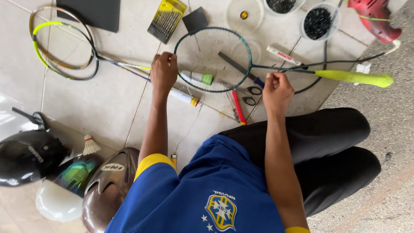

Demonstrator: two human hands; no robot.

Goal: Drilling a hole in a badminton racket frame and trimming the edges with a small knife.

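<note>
While hands (220,80) grip, racket (241,64) lies between.

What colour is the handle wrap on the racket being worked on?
Bright yellow-green; the handle wrap of the racket shows best in the head view, at the right.

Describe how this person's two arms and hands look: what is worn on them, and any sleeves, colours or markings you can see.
Both the left hand and the right hand are bare: no gloves, rings, watch or bands are visible. The forearms are uncovered too. Each arm emerges from a short blue sleeve trimmed with a yellow cuff; on the right arm only a sliver of cuff shows at the picture's bottom edge.
</note>
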